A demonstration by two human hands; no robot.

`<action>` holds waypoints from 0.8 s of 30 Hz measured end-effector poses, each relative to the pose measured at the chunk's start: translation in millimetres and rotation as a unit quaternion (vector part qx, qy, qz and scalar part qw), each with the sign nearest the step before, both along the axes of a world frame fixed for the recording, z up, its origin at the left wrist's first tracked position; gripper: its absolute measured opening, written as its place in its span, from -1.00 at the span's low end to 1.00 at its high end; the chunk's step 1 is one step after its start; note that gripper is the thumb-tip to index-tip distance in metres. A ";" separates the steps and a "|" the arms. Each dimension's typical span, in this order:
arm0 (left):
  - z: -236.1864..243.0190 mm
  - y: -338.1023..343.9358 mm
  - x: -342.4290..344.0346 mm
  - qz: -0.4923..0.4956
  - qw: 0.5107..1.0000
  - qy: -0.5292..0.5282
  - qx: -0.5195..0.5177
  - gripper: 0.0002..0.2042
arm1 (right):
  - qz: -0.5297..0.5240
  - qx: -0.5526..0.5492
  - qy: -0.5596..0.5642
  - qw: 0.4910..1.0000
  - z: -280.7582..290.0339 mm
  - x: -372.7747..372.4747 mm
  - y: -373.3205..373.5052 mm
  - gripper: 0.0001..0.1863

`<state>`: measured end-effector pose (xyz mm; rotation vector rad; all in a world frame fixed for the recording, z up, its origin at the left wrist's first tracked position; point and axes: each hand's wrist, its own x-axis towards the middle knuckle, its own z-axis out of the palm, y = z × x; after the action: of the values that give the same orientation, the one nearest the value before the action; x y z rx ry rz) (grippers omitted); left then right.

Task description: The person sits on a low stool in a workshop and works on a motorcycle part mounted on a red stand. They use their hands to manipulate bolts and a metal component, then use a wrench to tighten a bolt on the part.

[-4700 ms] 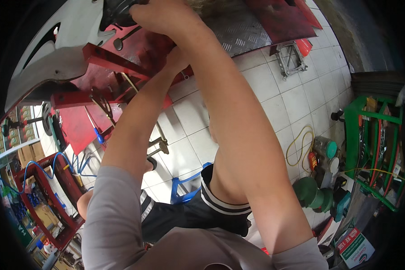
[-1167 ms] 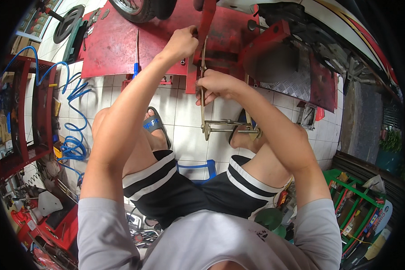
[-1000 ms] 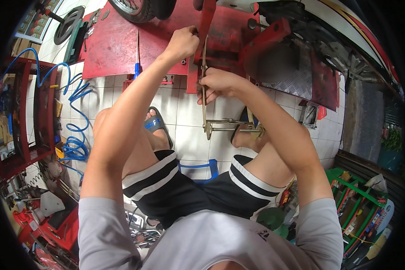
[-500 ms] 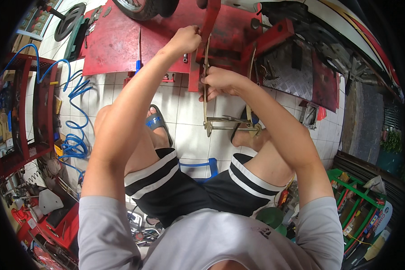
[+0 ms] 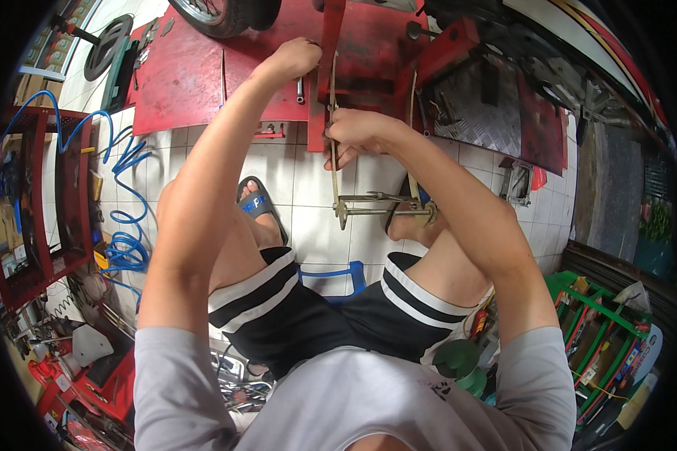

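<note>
My left hand is closed against the left side of a red steel post. Its fingertips go out of sight behind the post, so what they grip is hidden. Lower down, my right hand has its fingers curled round the left arm of a brass-coloured metal frame, close to the post's lower end. That frame has two long arms hanging toward my feet, joined by a cross rod. A small wrench lies on the red platform below my left hand.
A screwdriver lies on the platform, partly behind my left forearm. A wheel stands at the far edge. Coiled blue air hose hangs on the left by a red rack. A green rack stands at right.
The view has shifted slightly, so the platform and frame appear further left. Both hands keep nearly the same places on the post and the metal frame.
</note>
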<state>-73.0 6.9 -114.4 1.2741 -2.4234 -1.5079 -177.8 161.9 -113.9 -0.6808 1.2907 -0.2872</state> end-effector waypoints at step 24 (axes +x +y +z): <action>-77.3 16.4 -1.0 0.079 0.973 0.114 -0.185 -0.70 | -0.094 -0.065 0.020 0.993 8.0 5.9 11.0 -0.35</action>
<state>-73.9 23.3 -191.7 1.1181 -2.2532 -1.0345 -171.8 172.9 -105.9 -0.6787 1.3851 -0.5175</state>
